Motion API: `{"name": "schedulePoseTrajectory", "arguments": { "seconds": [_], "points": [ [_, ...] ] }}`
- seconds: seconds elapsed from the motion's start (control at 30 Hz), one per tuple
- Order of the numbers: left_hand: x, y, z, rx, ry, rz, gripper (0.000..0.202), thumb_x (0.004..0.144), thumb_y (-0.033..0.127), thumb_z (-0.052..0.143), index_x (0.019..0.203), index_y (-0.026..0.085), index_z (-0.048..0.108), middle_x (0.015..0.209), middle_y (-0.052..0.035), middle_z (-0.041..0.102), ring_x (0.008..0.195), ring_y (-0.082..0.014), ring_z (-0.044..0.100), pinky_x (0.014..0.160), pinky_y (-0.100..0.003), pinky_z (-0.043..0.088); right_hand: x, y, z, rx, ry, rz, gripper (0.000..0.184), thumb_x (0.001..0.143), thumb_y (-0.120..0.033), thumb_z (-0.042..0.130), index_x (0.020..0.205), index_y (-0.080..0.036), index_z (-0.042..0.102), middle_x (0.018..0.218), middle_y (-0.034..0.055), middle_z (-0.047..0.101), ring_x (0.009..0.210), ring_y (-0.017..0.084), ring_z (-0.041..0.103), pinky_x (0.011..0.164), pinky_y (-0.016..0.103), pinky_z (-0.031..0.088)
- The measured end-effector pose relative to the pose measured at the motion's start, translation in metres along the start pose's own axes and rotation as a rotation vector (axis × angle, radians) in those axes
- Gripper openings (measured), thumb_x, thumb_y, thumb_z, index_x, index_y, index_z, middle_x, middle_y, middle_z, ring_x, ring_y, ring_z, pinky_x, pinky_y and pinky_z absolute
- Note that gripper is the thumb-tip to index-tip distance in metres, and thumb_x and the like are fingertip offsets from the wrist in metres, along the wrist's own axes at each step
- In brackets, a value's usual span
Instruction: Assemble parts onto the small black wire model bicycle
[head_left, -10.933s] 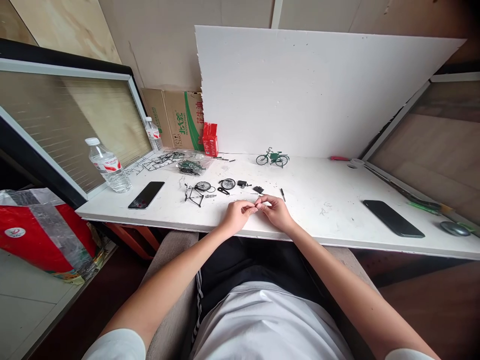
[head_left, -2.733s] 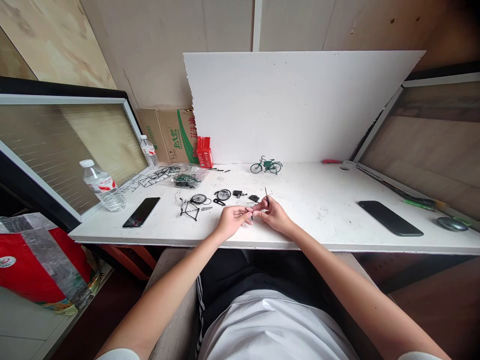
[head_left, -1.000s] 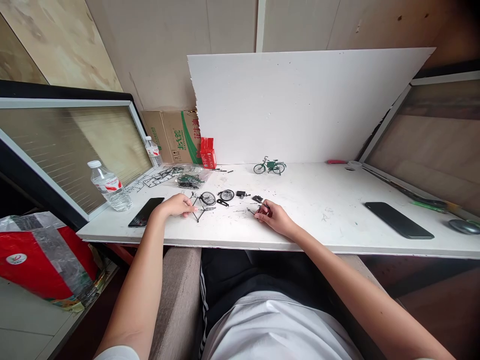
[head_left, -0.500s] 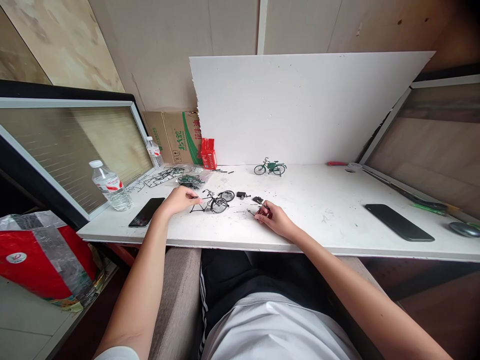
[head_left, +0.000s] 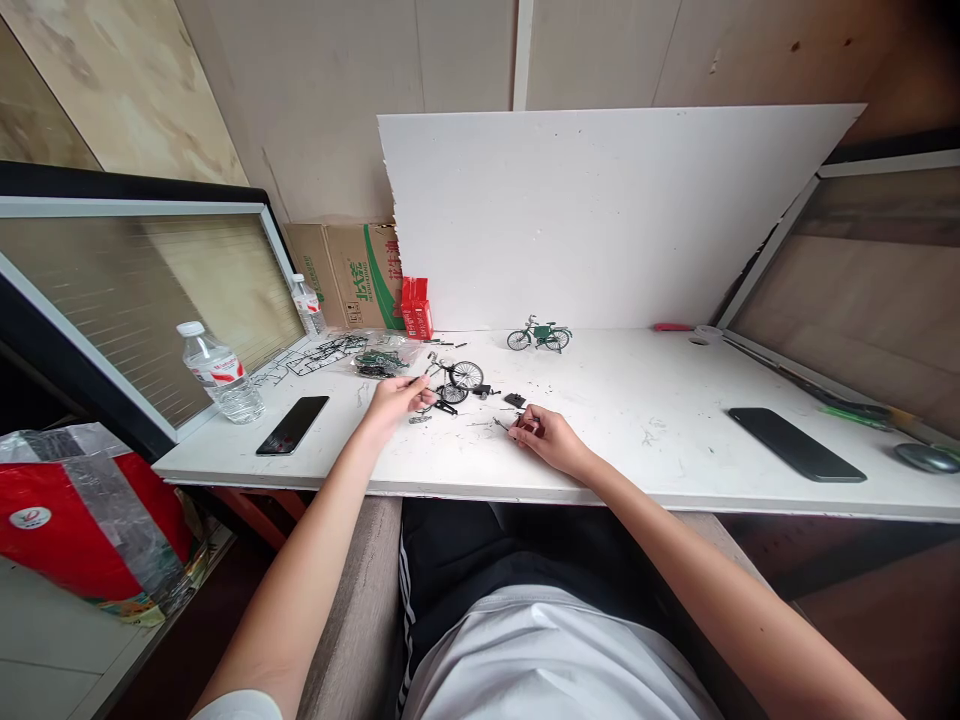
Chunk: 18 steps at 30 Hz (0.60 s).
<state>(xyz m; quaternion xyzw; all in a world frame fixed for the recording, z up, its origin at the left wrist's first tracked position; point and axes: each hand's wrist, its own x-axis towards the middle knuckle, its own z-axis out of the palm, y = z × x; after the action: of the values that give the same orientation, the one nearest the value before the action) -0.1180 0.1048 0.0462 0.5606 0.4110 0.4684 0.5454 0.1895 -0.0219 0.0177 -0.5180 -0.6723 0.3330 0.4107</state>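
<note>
My left hand (head_left: 395,399) grips a small black model bicycle frame with one wheel (head_left: 453,378) and holds it a little above the white table (head_left: 645,400). My right hand (head_left: 541,436) rests on the table with its fingers closed round a thin dark tool whose shape I cannot make out. Small black parts (head_left: 496,396) lie between the two hands. A finished green model bicycle (head_left: 539,335) stands further back near the white board (head_left: 600,210).
Two water bottles (head_left: 217,370) and a black phone (head_left: 292,424) lie at the left, with plastic part sprues and a bag (head_left: 352,352) behind. A red carton (head_left: 417,306) and a cardboard box (head_left: 352,265) stand at the back. Another phone (head_left: 795,444) lies right.
My left hand left my right hand, reached left to the black bicycle frame, took hold of it and carried it right towards the middle. My right hand stayed put.
</note>
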Motion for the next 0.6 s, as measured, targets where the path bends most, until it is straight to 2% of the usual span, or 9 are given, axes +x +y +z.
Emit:
{"name": "schedulePoseTrajectory", "arguments": {
  "seconds": [0.1, 0.2, 0.4, 0.6],
  "points": [
    [-0.005, -0.010, 0.019, -0.135, -0.104, -0.085, 0.048, 0.071, 0.051, 0.092, 0.095, 0.011, 0.077, 0.085, -0.0090, 0.076, 0.079, -0.0153, 0.070, 0.075, -0.027, 0.053, 0.001, 0.001, 0.001, 0.055, 0.007, -0.010, 0.052, 0.089, -0.064, 0.071, 0.081, -0.026, 0.036, 0.075, -0.0007, 0.062, 0.074, 0.022, 0.065, 0.069, 0.034, 0.046],
    [-0.010, -0.014, 0.028, -0.175, -0.172, -0.124, 0.045, 0.071, 0.045, 0.094, 0.095, 0.011, 0.078, 0.084, -0.0078, 0.074, 0.080, -0.0147, 0.069, 0.075, -0.026, 0.052, 0.002, 0.004, 0.002, 0.076, 0.025, -0.022, 0.051, 0.090, -0.062, 0.071, 0.081, -0.026, 0.036, 0.075, -0.0015, 0.060, 0.074, 0.022, 0.067, 0.070, 0.035, 0.046],
    [-0.011, -0.019, 0.034, -0.171, -0.215, -0.114, 0.046, 0.074, 0.044, 0.094, 0.100, 0.011, 0.077, 0.092, -0.0096, 0.075, 0.090, -0.0182, 0.072, 0.086, -0.030, 0.055, 0.005, 0.013, 0.003, 0.152, 0.062, -0.053, 0.048, 0.091, -0.058, 0.072, 0.084, -0.026, 0.038, 0.080, -0.0017, 0.060, 0.072, 0.021, 0.067, 0.069, 0.035, 0.049],
    [-0.021, -0.018, 0.054, -0.164, -0.276, -0.140, 0.047, 0.066, 0.029, 0.099, 0.101, 0.011, 0.075, 0.099, -0.0089, 0.075, 0.090, -0.0200, 0.075, 0.092, -0.036, 0.055, 0.006, 0.008, 0.008, 0.358, 0.085, -0.062, 0.050, 0.092, -0.057, 0.073, 0.086, -0.026, 0.034, 0.080, -0.0033, 0.060, 0.067, 0.017, 0.064, 0.061, 0.031, 0.047]
  ]
}}
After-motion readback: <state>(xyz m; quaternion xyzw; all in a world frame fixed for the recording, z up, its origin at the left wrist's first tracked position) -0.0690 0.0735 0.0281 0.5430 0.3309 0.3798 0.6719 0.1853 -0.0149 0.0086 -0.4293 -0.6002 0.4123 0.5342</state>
